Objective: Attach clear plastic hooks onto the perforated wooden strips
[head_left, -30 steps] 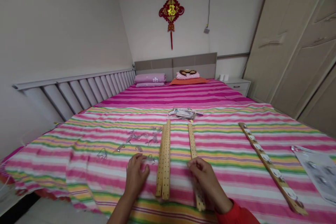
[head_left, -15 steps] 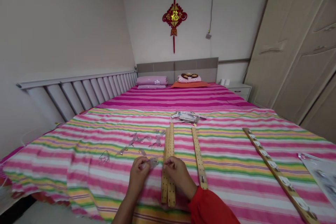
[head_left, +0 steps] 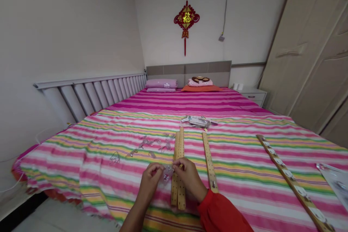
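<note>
Between my hands is a small clear plastic bag (head_left: 167,173), with something shiny in it. My left hand (head_left: 151,179) pinches its left side with thumb and forefinger. On the other side, my right hand (head_left: 188,174) has its fingertips closed at the bag's right edge. Beneath the right hand lie two wooden strips with rows of holes (head_left: 174,192), side by side. Another such strip (head_left: 208,159) rests to the right, a small metal piece (head_left: 213,184) near its close end. Several small clear bags (head_left: 146,142) are scattered beyond my left hand.
A wooden strip with white round pieces (head_left: 286,174) lies at the right, a large clear package (head_left: 333,179) beside it. Farther back is a pile of plastic packaging (head_left: 199,121). Striped cloth (head_left: 89,174) covers the bed; a grey railing (head_left: 89,94) runs along the left.
The small bag is now stretched between both hands; my right fingertips have come to its right edge. The whole view has shifted slightly, so things appear farther right.
</note>
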`<state>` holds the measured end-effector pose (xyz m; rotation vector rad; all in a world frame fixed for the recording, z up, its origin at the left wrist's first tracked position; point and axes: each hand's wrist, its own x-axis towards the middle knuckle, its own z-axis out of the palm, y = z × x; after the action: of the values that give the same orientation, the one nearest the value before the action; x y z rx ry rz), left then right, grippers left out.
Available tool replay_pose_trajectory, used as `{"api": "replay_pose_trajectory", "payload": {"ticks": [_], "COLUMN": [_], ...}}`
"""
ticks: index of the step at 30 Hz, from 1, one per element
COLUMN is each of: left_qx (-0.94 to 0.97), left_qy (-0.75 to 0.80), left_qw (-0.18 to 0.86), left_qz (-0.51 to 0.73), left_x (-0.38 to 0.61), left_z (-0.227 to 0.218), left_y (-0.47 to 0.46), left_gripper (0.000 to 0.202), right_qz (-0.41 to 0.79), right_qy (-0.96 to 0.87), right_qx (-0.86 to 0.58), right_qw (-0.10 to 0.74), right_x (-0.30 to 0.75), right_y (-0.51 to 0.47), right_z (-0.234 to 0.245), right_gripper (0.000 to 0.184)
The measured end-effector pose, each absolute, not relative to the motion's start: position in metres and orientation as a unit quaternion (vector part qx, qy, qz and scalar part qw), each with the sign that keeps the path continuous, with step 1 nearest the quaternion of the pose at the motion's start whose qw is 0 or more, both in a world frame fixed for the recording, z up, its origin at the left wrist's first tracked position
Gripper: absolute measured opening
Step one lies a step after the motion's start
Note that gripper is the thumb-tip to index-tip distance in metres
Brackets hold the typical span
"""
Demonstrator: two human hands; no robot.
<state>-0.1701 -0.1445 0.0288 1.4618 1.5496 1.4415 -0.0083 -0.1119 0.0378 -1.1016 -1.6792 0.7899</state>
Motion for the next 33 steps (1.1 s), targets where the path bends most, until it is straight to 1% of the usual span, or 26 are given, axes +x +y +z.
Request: {"api": "replay_pose_trajectory", "payload": {"ticks": [3,7,10,12,18,23,25,27,28,33], "left_qx": [0.540,0.528,0.536,0.546,0.548,0.519,0.495,0.494,0.507,0.569], "left_qy": [0.582,0.595,0.583,0.572,0.562,0.543,0.543,0.546,0.544,0.539], "left_qw": [0.303,0.320,0.332,0.335,0.371,0.439,0.458,0.455,0.448,0.405], "left_qz": [0.527,0.514,0.513,0.512,0.496,0.492,0.500,0.501,0.496,0.472], "left_x": [-0.169,-0.163,-0.159,-0.157,-0.156,-0.157,-0.159,-0.163,-0.164,-0.166], "left_z": [0.031,0.036,0.041,0.045,0.052,0.053,0.051,0.048,0.047,0.045], "left_y": [-0.146,-0.149,-0.150,-0.151,-0.154,-0.157,-0.156,-0.155,-0.155,-0.152], "left_gripper": [0.024,0.029,0.028,0.027,0.027,0.025,0.029,0.034,0.032,0.016], "right_qz": [0.265,0.228,0.217,0.216,0.251,0.274,0.294,0.318,0.329,0.363], "right_qy": [-0.715,-0.771,-0.797,-0.806,-0.802,-0.786,-0.776,-0.764,-0.758,-0.743], "right_qx": [-0.430,-0.390,-0.377,-0.377,-0.378,-0.384,-0.386,-0.385,-0.384,-0.371], "right_qw": [0.484,0.448,0.419,0.402,0.389,0.399,0.403,0.408,0.411,0.422], "right_x": [-0.006,-0.005,-0.005,-0.004,-0.002,0.000,0.001,0.004,0.005,0.008], "right_y": [-0.123,-0.135,-0.135,-0.132,-0.127,-0.123,-0.120,-0.117,-0.116,-0.115], "right_z": [0.050,0.064,0.067,0.067,0.069,0.068,0.067,0.067,0.067,0.067], "right_gripper": [0.016,0.018,0.031,0.036,0.020,0.017,0.016,0.015,0.014,0.012]}}
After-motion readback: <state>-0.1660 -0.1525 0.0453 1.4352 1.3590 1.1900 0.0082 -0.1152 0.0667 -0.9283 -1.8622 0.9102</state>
